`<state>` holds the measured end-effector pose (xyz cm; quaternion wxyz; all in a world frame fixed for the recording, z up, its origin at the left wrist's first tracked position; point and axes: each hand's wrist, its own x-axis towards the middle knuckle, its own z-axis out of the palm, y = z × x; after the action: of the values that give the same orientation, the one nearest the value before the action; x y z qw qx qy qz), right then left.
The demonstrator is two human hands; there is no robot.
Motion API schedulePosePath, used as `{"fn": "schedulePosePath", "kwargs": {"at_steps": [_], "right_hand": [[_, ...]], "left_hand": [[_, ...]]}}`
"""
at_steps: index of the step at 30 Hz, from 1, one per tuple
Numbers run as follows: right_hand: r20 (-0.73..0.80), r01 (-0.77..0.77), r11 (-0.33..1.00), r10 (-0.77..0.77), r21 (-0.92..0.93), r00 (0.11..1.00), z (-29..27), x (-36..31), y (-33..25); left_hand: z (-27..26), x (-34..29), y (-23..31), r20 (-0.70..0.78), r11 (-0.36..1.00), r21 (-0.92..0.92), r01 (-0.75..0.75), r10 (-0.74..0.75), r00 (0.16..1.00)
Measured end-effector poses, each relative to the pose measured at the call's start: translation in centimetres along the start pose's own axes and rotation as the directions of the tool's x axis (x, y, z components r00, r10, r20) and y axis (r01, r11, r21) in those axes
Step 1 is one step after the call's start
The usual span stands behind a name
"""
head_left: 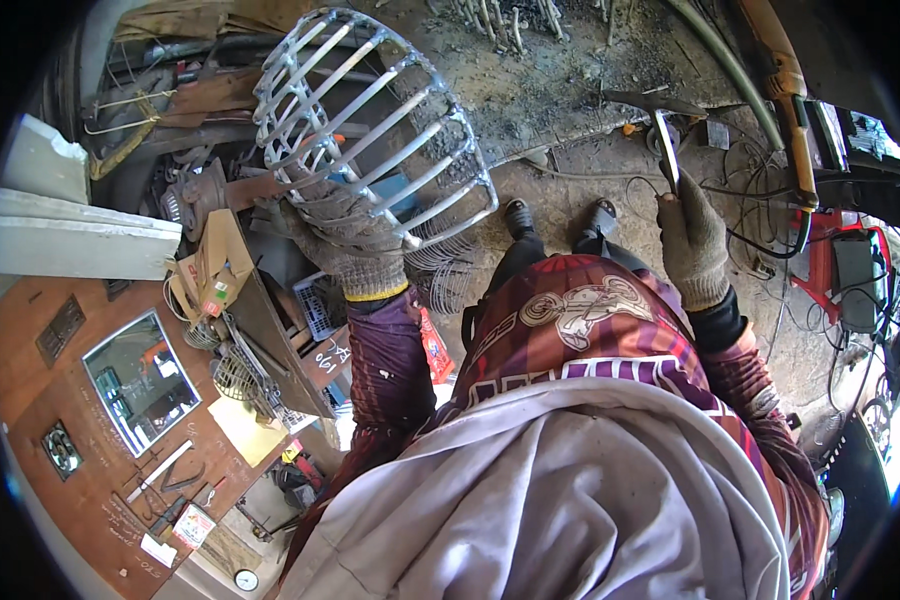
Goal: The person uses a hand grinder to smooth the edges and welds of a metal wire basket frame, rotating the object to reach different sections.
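Note:
At the upper left I hold up a welded metal cage (412, 148), bowl-shaped, made of silvery rods with lumpy weld joints. My left hand (345, 235), in a grey knitted glove with a yellow cuff edge, is closed around its lower left side; the rods partly cover the fingers. On the right, my gloved right hand (695, 240) grips the handle of a chipping hammer (664, 145). The hammer's long, thin dark head lies across the front edge of the dirty worktable (560, 100), apart from the cage.
Bent rods (515, 30) stand on the table's far side. A brown board (30, 330) with tools and a mirror-like panel is at the left, beside a cardboard box (215, 265). Cables trail over the floor near a red machine (840, 260). My feet stand just before the table.

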<state>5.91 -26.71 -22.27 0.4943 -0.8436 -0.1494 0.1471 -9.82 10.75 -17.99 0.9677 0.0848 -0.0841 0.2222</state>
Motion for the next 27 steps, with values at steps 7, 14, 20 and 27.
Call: {"fn": "schedulePosePath", "kwargs": {"at_steps": [7, 14, 20, 27], "right_hand": [[-0.046, -0.051, 0.999, 0.051, -0.005, 0.998, 1.4, -1.1, -0.8], [-0.118, -0.030, 1.000, 0.031, 0.007, 0.993, 2.8, -2.0, -1.2], [-0.152, -0.088, 0.995, 0.082, -0.039, 0.985, 3.9, -2.6, -1.8], [-0.146, -0.097, 0.995, 0.100, 0.029, 0.984, 4.9, -3.4, -4.2]], "left_hand": [[-0.4, 0.0, 1.0, -0.161, 0.896, -0.429, -0.118, 0.053, 0.986], [2.9, 4.0, -1.0, -0.653, 0.892, 0.262, -0.368, 0.445, 0.613], [-3.1, 2.4, 3.2, -0.118, 0.961, 0.074, 0.268, -0.258, 0.959], [-8.4, 0.5, 4.8, -0.471, 0.960, 0.005, 0.282, -0.246, 0.847]]}}
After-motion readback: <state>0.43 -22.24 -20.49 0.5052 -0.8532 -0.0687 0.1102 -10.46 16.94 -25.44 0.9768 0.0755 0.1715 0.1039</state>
